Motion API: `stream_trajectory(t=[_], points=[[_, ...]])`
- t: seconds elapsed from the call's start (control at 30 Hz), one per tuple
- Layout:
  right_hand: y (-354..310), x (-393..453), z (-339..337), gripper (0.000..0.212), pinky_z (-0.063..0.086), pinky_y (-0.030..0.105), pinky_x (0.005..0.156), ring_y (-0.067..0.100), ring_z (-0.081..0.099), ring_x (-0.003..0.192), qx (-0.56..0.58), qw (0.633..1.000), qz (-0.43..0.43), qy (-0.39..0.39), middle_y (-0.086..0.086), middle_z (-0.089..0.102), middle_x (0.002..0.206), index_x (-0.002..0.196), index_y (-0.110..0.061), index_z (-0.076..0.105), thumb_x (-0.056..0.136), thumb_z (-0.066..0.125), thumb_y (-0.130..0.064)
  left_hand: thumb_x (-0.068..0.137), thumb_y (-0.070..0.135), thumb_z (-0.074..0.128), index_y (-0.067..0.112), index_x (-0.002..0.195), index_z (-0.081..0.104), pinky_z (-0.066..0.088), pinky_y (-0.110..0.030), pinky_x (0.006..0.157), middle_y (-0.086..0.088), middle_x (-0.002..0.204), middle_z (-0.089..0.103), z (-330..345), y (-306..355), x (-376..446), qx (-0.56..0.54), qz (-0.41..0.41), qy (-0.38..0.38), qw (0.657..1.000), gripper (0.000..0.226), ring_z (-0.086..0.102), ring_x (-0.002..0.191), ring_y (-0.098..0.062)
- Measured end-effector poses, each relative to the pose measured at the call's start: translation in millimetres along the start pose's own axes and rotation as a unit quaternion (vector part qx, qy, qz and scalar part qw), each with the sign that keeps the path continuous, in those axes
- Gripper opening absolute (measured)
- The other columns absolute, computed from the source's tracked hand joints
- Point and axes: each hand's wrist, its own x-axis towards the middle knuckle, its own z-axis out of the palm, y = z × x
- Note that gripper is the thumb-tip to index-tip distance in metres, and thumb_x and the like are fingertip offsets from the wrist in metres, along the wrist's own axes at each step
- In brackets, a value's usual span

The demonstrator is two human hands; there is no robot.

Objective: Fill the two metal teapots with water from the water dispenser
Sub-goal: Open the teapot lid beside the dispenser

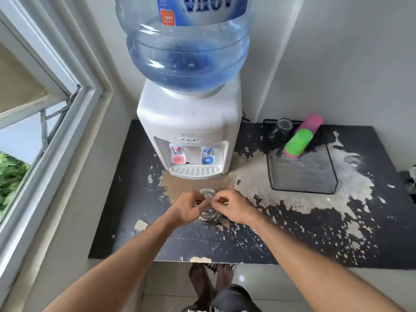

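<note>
Got both hands on the metal teapot: left hand and right hand pinched shut at its top, water dispenser just beyond my knuckles.

A white water dispenser is placed upright at the back of the dark, worn tabletop, against the wall. A large blue water bottle is mounted upside down on its top and is partly filled. Two taps are seen in the front recess: a red tap and a blue tap, above a white drip tray. One metal teapot is seen in front of the dispenser, mostly hidden and blurred.
</note>
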Motion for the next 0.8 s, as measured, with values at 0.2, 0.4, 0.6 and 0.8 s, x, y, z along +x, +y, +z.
stream_trajectory(t=[0.2, 0.4, 0.6, 0.8], points=[[4, 4, 3, 0.008, 0.049, 0.023, 0.085, 0.01, 0.068, 0.093, -0.011, 1.0, 0.007, -0.026, -0.002, 0.074, 0.098, 0.096, -0.013, 0.076, 0.095, 0.07, -0.018, 0.094, 0.053, 0.051, 0.012, 0.077, 0.073, 0.053, -0.04, 0.072, -0.004, 0.085, 0.067, -2, -7, 4, 0.014, 0.003, -0.019, 1.0, 0.049, 0.065, 0.076, -0.023], [11, 0, 10, 0.01, 0.051, 0.025, 0.077, 0.002, 0.066, 0.083, -0.074, 0.996, 0.016, -0.036, -0.015, 0.074, 0.085, 0.083, -0.026, 0.079, 0.085, 0.08, -0.036, 0.086, 0.038, 0.071, 0.013, 0.088, 0.072, 0.05, -0.035, 0.081, -0.001, 0.106, 0.062, 3, -16, 2, 0.05, 0.025, -0.021, 0.998, 0.025, 0.061, 0.093, -0.02], [20, -6, 21, 0.012, 0.037, 0.013, 0.068, -0.001, 0.055, 0.08, -0.147, 0.989, -0.016, 0.0, -0.021, 0.058, 0.083, 0.081, -0.031, 0.075, 0.076, 0.086, -0.03, 0.074, 0.05, 0.081, 0.014, 0.129, 0.054, 0.048, -0.032, 0.098, -0.006, 0.128, 0.05, 16, -22, -2, 0.097, 0.05, 0.013, 0.994, 0.071, 0.05, 0.112, -0.022], [19, 8, 28, 0.013, 0.032, 0.007, 0.073, 0.006, 0.056, 0.088, -0.148, 0.983, -0.045, 0.099, -0.009, 0.069, 0.097, 0.094, -0.021, 0.077, 0.084, 0.082, -0.027, 0.069, 0.049, 0.087, 0.011, 0.153, 0.033, 0.043, -0.042, 0.115, -0.012, 0.144, 0.043, 21, -32, 2, 0.096, 0.006, -0.006, 0.995, 0.107, 0.046, 0.13, -0.027]])
